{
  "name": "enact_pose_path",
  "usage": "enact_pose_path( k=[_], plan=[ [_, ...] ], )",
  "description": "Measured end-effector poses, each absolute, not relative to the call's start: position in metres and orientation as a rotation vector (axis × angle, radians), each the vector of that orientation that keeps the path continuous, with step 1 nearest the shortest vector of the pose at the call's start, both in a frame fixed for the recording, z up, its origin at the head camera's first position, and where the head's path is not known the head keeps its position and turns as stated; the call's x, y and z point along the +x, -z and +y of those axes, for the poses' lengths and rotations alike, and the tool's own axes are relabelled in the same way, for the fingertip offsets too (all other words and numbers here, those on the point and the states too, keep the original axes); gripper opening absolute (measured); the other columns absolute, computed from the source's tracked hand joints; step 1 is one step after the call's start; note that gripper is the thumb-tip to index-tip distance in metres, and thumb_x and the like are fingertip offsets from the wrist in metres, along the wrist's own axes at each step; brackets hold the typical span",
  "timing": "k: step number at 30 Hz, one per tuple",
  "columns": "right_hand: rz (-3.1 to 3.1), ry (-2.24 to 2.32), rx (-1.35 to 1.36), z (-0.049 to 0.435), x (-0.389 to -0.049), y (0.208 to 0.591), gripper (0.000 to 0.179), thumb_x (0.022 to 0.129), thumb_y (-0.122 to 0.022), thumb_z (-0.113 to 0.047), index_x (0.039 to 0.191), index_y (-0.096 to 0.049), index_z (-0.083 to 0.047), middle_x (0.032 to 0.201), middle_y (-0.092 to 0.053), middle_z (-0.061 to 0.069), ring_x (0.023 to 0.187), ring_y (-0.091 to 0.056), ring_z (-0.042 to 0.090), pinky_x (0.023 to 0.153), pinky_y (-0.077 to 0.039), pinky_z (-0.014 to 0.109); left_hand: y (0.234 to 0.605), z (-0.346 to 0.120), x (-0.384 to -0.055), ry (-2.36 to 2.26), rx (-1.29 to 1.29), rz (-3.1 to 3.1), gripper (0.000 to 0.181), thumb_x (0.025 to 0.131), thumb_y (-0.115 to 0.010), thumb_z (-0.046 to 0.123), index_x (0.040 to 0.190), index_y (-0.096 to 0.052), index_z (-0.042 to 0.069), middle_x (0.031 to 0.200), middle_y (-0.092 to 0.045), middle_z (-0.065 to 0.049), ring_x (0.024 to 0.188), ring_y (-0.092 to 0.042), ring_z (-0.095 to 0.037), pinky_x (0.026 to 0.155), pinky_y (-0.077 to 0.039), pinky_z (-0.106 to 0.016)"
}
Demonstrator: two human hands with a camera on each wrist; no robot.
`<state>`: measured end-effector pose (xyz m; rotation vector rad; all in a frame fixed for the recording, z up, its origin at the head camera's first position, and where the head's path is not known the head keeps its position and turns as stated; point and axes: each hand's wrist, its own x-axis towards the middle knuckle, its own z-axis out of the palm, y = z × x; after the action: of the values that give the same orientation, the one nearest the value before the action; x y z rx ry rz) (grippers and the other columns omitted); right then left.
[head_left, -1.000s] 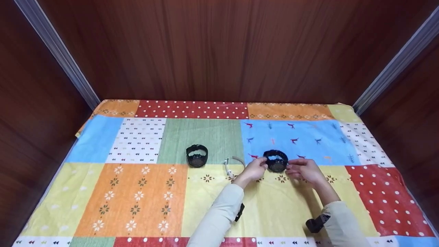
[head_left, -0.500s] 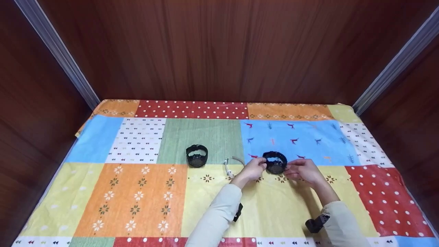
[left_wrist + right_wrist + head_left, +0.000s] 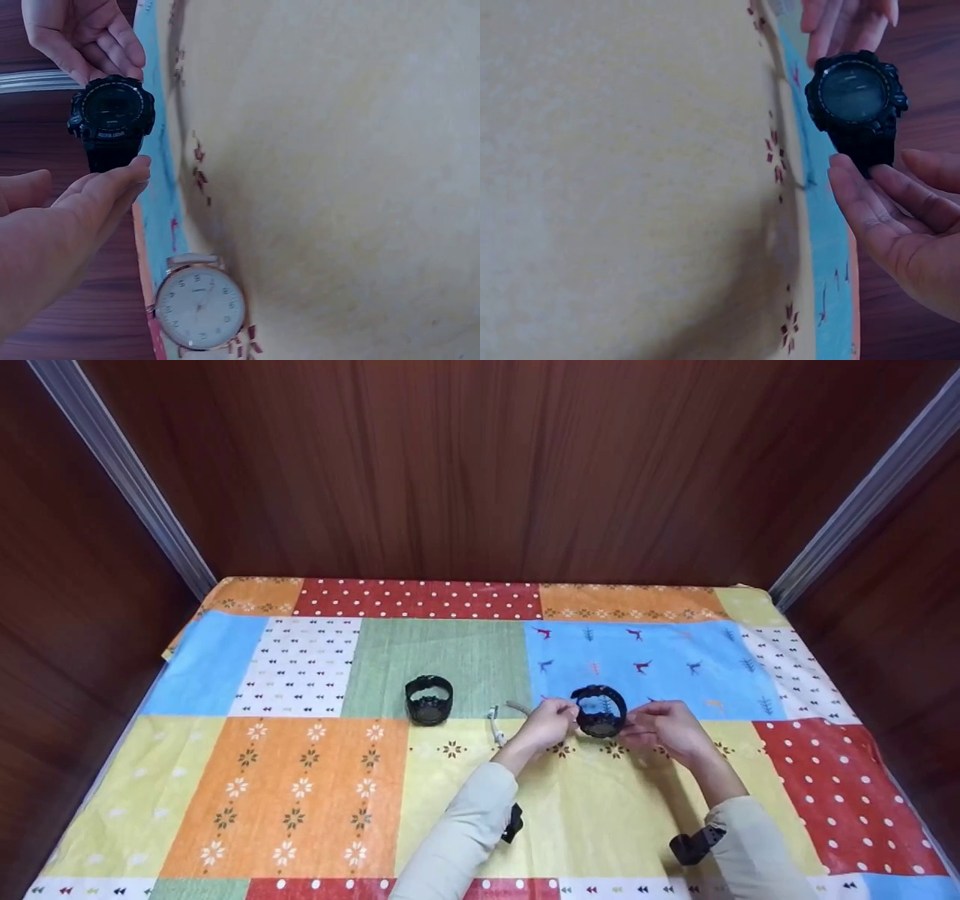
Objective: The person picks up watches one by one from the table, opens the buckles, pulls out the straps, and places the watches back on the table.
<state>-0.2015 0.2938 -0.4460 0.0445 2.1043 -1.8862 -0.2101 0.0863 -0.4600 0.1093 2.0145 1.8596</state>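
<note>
A black digital wristwatch (image 3: 602, 724) is between my two hands, its strap looped up behind the dial. In the left wrist view my left hand (image 3: 67, 217) has its fingers straight at the strap's lower part, thumb apart from them. My right hand (image 3: 911, 232) reaches the watch from the other side with extended fingers close against the strap; its thumb is spread a little away. Whether the watch bears on the cloth is hard to tell. Beside my left hand lies a light-strapped watch (image 3: 201, 307) with a white dial and gold-coloured rim, partly covered by that hand in the head view.
Another black wristwatch (image 3: 430, 709) stands farther left, strap looped up. A colourful patchwork cloth (image 3: 300, 795) covers the table. Dark wooden panels (image 3: 480, 472) rise at the back and both sides. Black wrist cameras (image 3: 694, 844) hang below both sleeves.
My left hand has shifted slightly left, and the black watch's strap sits a little higher and turned. My right hand has stayed nearly in place. The other black watch has not moved.
</note>
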Motion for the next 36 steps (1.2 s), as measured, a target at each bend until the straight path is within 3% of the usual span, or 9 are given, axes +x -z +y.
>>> enact_pose_path(
  k=[3,9,24,36],
  plan=[
    [2.095,1.892,0.040,0.291,-0.201,0.440,0.022,0.091,-0.043,0.007,0.103,-0.047,0.025,0.083,-0.062,0.016,0.077,-0.066,0.029,0.077,-0.051,0.040,0.456,0.084,-0.209,-1.883,0.081,2.005,0.026,0.096,-0.042,0.007,0.113,-0.055,-0.008,0.110,-0.056,-0.015,0.101,-0.057,-0.029,0.087,-0.046,-0.034],
    [2.066,1.923,0.004,0.284,-0.201,0.433,0.022,0.091,-0.043,0.007,0.103,-0.047,0.025,0.082,-0.060,0.015,0.077,-0.065,0.030,0.080,-0.049,0.042,0.452,0.077,-0.208,-1.987,0.004,1.921,0.021,0.095,-0.045,0.005,0.103,-0.057,-0.009,0.096,-0.057,-0.013,0.098,-0.057,-0.033,0.084,-0.048,-0.036],
    [2.083,1.892,-0.104,0.262,-0.204,0.423,0.022,0.090,-0.048,0.005,0.101,-0.051,0.023,0.083,-0.064,0.018,0.078,-0.065,0.032,0.079,-0.049,0.045,0.439,0.051,-0.204,-2.054,-0.120,1.961,0.016,0.090,-0.055,0.005,0.096,-0.061,-0.008,0.088,-0.062,-0.014,0.081,-0.063,-0.025,0.074,-0.052,-0.030],
    [2.082,1.871,-0.157,0.241,-0.203,0.421,0.019,0.087,-0.049,0.007,0.099,-0.053,0.022,0.083,-0.064,0.017,0.079,-0.065,0.031,0.078,-0.050,0.043,0.435,0.030,-0.198,-2.174,-0.236,1.856,0.011,0.088,-0.057,0.000,0.088,-0.061,-0.010,0.081,-0.057,-0.011,0.071,-0.061,-0.020,0.070,-0.054,-0.030]
  ],
)
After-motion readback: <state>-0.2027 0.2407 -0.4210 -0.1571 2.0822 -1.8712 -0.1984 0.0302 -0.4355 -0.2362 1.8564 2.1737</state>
